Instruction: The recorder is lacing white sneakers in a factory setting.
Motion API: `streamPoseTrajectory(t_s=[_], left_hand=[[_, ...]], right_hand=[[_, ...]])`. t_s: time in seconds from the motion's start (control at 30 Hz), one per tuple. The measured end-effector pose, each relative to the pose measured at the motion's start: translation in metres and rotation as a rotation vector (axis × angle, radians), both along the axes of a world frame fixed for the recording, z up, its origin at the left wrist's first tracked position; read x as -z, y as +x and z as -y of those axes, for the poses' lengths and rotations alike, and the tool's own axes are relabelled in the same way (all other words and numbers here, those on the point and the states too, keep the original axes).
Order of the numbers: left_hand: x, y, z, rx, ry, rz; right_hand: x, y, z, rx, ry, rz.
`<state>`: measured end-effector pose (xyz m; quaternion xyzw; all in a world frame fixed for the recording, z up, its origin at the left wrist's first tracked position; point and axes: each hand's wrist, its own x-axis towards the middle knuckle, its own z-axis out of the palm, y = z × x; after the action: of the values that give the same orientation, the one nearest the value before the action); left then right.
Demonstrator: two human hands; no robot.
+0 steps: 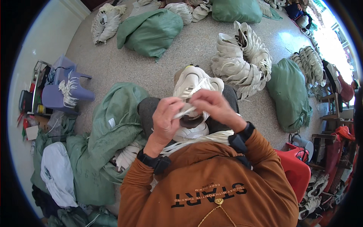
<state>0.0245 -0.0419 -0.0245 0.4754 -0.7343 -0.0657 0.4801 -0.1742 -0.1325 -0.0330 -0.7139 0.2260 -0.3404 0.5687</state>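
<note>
A white sneaker rests between my knees, its toe pointing away from me. Over its opening, my left hand pinches a white shoelace between thumb and fingers. My right hand is closed at the other end of this stretch of lace, its fingertips slightly blurred and close to the left ones. Part of another white shoe shows just right of the sneaker's toe. Across my lap, against my sweatshirt, lies a bundle of loose white laces. My hands cover part of the sneaker's upper.
Stacked white shoes stand in a curve on the floor ahead right. Green sacks lie around: one ahead, one right, one beside my left leg. A purple stool with laces stands left; a red seat is at my right.
</note>
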Motion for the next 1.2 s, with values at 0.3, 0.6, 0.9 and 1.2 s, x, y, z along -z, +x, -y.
streamPoseTrajectory(t_s=[0.3, 0.6, 0.9, 1.2], left_hand=[[0.024, -0.018, -0.057, 0.042, 1.029, -1.191], [0.042, -0.037, -0.044, -0.161, 1.074, -1.812], [0.059, -0.041, -0.026, -0.180, 1.059, -1.676], [0.060, -0.063, -0.030, -0.195, 0.758, -1.371]], right_hand=[[-0.031, -0.162, 0.013, 0.478, 0.529, 0.502], [0.037, -0.336, -0.016, 0.783, 0.599, 0.813], [0.079, -0.333, -0.016, 0.784, 0.729, 0.525], [0.019, -0.100, -0.029, 0.416, 0.578, -0.056]])
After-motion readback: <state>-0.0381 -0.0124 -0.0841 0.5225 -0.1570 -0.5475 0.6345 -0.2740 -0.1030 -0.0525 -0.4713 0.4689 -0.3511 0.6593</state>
